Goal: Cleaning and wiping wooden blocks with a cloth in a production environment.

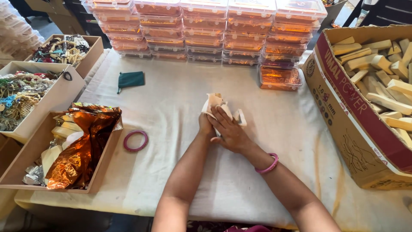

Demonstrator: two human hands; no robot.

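Observation:
Both my hands meet at the middle of the cloth-covered table, wrapped around a crumpled piece of cream paper. My right hand lies on top, fingers spread over the paper, a pink bangle on its wrist. My left hand is mostly hidden under it and grips the paper from the left. What the paper encloses is hidden. A loose pink bangle lies on the cloth to the left of my hands.
Stacks of clear plastic boxes with orange contents line the far edge. A cardboard carton of pale wooden blocks stands right. Left are open boxes: orange foil and beaded jewellery. A small green pouch lies beyond.

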